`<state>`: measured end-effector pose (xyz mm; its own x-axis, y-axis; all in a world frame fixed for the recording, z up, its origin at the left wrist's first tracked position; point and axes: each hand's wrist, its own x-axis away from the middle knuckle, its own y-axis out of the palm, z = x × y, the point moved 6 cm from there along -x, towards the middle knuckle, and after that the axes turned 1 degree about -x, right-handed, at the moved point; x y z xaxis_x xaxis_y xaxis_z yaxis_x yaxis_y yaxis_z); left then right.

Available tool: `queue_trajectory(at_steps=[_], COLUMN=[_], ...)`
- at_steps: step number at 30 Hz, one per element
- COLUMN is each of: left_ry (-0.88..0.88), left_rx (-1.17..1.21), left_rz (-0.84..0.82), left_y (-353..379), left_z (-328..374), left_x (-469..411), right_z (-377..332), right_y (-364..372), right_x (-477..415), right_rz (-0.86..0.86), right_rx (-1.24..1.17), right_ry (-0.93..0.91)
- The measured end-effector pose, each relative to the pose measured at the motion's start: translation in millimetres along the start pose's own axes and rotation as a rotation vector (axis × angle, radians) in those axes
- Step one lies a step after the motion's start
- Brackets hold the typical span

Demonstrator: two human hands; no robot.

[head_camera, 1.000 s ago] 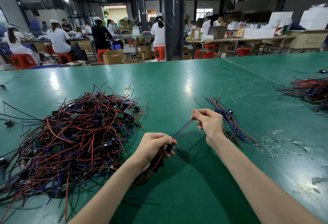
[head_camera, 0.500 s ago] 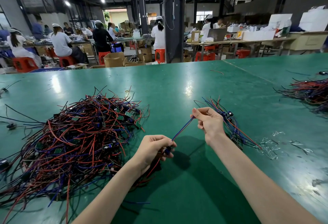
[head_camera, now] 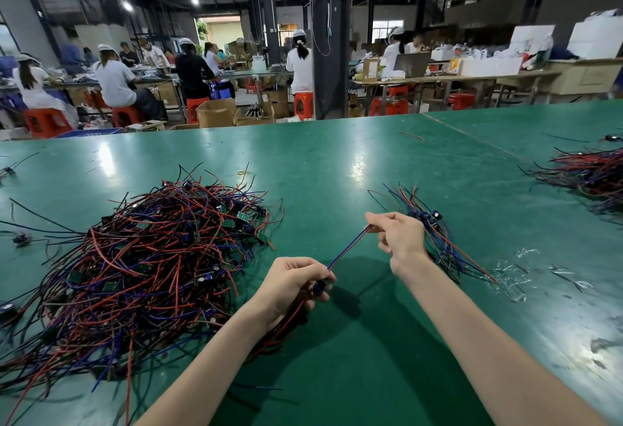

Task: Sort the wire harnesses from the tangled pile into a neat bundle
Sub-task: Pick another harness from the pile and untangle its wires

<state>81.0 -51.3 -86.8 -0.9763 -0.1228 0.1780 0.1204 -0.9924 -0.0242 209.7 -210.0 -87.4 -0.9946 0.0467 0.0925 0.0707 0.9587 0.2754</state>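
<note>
My L hand (head_camera: 293,285), nearest me and a bit L of the table's (head_camera: 354,358) middle, has its fingers curled round one harness (head_camera: 347,246), thumb and fingertips clamped on the small blue part at its end. Red wires trail from under the palm back twd me. From there the harness's red + blue pair runs taut, up and to the R, off the table, to my R hand (head_camera: 399,240). That hand pinches the far end btwn thumb and forefinger, other fingers curled in. The big tangled pile (head_camera: 141,267) of red, blue and black wires w/ green boards lies just L of my L hand and spreads to the table's L edge. The bundle (head_camera: 451,250) lies on the table right behind and under my R hand, wires roughly parallel, tips fanning away from me. Clear plastic scraps (head_camera: 512,277) sit R of it. A 2nd pile (head_camera: 593,176) is at the R edge, well apart. One loose wire (head_camera: 411,136) lies near the far edge. Past the table: a cardboard box (head_camera: 215,112), red stools (head_camera: 47,120), a dark pillar (head_camera: 328,38), and workers (head_camera: 114,83) seated at benches w/ backs turned.
</note>
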Motion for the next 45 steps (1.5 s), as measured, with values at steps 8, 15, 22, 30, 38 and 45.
queue_trajectory(at_steps=[8,15,22,30,38,45], left_ry=[0.002,0.003,0.006,0.012,0.011,0.019], left_rx=[-0.007,-0.003,-0.045,-0.029,-0.007,0.007], left_rz=[-0.034,-0.129,-0.176,-0.175,-0.157,-0.14], left_y=[1.5,5.8,6.1,7.0,5.4,4.7], left_z=[0.9,0.2,1.7,0.1,-2.1,-1.9], left_x=[2.6,4.4,6.5,4.5,1.0,0.1], right_z=[7.1,-22.7,-11.6,5.9,-3.2,-2.2], right_y=[7.7,5.6,4.0,8.3,6.4,3.9], right_x=[1.8,8.8,4.8,4.1,7.8,7.6], right_rz=[-0.142,-0.024,-0.062,-0.142,-0.099,-0.075], right_rx=[-0.255,0.412,0.112,-0.191,-0.09,-0.094], right_ry=[0.214,-0.561,-0.221,0.089,-0.086,-0.047])
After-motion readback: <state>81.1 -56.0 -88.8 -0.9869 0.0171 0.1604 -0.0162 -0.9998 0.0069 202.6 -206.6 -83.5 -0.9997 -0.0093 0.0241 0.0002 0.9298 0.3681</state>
